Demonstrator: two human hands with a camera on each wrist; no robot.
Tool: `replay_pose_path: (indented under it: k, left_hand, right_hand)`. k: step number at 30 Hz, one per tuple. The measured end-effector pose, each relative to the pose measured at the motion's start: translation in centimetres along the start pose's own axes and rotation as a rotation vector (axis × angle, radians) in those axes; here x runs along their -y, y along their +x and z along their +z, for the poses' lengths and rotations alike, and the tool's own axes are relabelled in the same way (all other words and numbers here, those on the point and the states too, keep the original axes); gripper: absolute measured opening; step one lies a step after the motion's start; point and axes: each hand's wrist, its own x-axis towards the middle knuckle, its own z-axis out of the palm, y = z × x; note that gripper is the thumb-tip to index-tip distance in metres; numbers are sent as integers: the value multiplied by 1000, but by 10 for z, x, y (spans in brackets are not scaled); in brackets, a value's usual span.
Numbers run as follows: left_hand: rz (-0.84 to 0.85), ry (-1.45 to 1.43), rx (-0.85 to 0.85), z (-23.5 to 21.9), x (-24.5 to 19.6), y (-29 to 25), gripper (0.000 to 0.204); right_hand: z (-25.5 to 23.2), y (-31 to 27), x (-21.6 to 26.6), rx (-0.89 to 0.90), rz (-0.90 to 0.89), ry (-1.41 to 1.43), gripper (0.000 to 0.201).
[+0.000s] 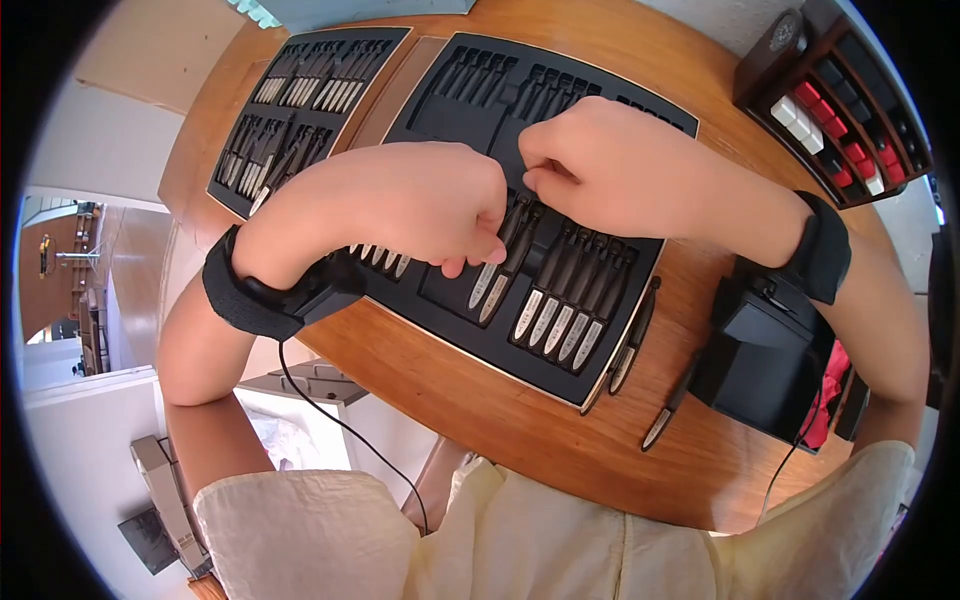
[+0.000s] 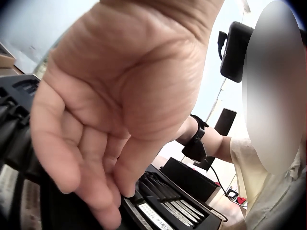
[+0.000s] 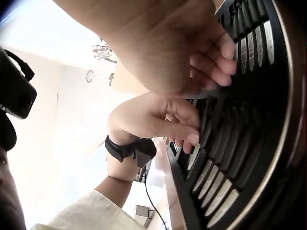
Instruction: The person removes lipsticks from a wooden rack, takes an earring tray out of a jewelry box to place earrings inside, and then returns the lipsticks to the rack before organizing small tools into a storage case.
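A large black fitted tray holds rows of slim tools with black handles and pointed silver ends. My left hand bends down over its middle, fingertips right at the silver end of one slim tool. In the left wrist view its thumb and loosely bent fingers come close together, with nothing visible between them. A second slim tool lies alongside. My right hand hovers over the tray, its thumb and forefinger near these tools' handle ends. Its fingers bend loosely in the right wrist view and appear to hold nothing.
A second, smaller tray of similar tools stands at the left. Loose tools lie on the wooden table beside a black box at the right. Back right stands a dark rack with red and white blocks.
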Motion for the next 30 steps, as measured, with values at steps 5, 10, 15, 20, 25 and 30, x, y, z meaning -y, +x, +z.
replay_pose_path:
  k: [5, 10, 15, 20, 25, 30]
  left_hand:
    - [52, 86, 22, 0, 1, 1, 22]
    - [25, 110, 25, 1, -2, 3, 22]
    - [34, 142, -3, 3, -3, 3, 20]
    - [121, 327, -118, 11, -3, -3, 22]
    - [66, 323, -82, 8, -6, 1, 23]
    - [-6, 103, 147, -2, -6, 7, 28]
  right_hand:
    - [5, -19, -7, -121, -264, -197, 21]
    - [14, -26, -7, -67, -322, -394, 18]
    - [17, -28, -7, -98, -403, -480, 28]
    - [16, -28, -9, -76, -515, -640, 35]
    - [17, -21, -6, -36, -482, -505, 24]
    - [3, -16, 1, 142, -388, -505, 21]
